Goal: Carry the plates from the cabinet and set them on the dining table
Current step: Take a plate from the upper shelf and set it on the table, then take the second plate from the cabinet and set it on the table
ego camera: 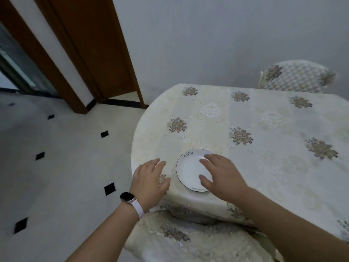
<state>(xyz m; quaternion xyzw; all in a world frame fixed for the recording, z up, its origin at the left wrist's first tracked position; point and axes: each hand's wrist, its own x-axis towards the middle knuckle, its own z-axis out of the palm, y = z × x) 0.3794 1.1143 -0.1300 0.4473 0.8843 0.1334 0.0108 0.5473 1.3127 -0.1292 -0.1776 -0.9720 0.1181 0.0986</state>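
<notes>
Left hand (151, 178) and right hand (221, 176) spread open at one plate (188, 173) on the desk (245, 114)
Nothing is gripped: the left is laid just beside the plate, the right held over its right rim. The plate is set near the desk's front edge. One plate is judged delivered; any others are yet to be fetched from the cabinet, which is not seen.

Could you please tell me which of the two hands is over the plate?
The right hand: its fingers lie over the plate; the left hand, wearing a watch, is beside it.
</notes>
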